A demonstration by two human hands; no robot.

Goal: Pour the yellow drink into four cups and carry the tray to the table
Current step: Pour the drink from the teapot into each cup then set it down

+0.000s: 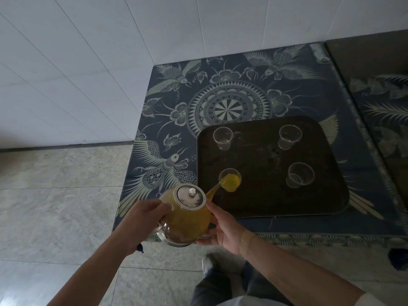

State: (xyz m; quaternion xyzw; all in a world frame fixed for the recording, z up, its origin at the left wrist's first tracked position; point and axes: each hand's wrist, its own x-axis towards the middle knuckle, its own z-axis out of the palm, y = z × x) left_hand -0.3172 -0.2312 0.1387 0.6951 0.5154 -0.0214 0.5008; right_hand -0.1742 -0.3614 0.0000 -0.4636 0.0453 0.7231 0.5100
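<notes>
A glass teapot (pixel 187 219) full of yellow drink, with a metal lid, is tilted toward a dark tray (pixel 271 195). My left hand (pixel 143 221) grips its handle side. My right hand (pixel 223 228) cups the pot's right side and base. Yellow drink runs from the spout into the near-left clear cup (pixel 230 181), which holds yellow liquid. Three more clear cups stand on the tray with no drink in them: far left (pixel 223 138), far right (pixel 289 136), near right (pixel 300 175).
The tray lies on a low surface covered by a dark blue cloth (pixel 220 102) with bird and flower patterns. A white tiled wall (pixel 88 62) rises at the left and back. Grey floor tiles (pixel 55 206) lie to the left. My legs and one shoe (pixel 207 263) show below.
</notes>
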